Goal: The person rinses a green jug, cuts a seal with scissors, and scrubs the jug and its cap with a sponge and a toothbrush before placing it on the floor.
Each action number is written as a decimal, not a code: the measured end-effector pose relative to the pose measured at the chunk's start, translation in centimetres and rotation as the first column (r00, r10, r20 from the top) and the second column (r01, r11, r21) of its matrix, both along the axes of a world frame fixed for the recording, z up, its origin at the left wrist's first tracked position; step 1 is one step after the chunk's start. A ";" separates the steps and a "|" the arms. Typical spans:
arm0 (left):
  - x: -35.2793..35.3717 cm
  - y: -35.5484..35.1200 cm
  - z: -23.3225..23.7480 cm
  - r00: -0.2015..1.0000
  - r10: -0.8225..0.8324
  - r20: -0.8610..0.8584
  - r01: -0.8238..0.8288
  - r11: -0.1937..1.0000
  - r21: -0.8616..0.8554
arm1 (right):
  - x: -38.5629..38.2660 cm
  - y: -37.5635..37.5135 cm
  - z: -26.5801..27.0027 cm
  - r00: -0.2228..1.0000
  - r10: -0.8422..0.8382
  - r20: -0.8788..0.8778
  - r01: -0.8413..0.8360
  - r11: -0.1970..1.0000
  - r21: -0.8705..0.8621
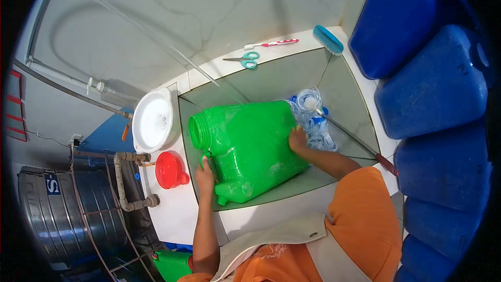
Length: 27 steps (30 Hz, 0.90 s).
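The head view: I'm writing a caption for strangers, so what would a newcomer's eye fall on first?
Probably the big bright green canister, on its side over the tiled trough, left hand near its open mouth, right hand against its base. Next, the large blue containers down the right side, then the small red vessel on the white ledge at left.

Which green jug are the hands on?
The big green jug at the tiled sink: left hand near its open mouth, right hand at the opposite end. The other green jug, at the picture's bottom edge, has neither.
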State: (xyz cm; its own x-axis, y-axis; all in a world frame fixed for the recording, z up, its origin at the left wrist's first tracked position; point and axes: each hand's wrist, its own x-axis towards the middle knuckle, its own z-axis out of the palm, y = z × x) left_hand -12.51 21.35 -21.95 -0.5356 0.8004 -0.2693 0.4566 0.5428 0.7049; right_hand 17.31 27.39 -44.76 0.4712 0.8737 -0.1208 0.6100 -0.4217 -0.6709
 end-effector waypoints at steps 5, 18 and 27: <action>0.2 -0.5 0.6 0.992 -0.050 0.119 0.044 0.998 0.054 | -7.3 -6.5 10.0 0.831 0.518 -0.202 -0.543 0.835 -0.089; -0.8 -2.2 -0.3 0.850 -0.518 -0.101 0.527 0.826 0.199 | 7.7 6.3 13.7 0.730 0.514 -0.451 -0.514 0.847 0.135; -0.8 -3.6 -0.4 0.643 -0.644 -0.415 0.755 0.626 0.196 | -0.9 1.1 25.3 0.634 0.751 -0.183 -0.383 0.511 0.770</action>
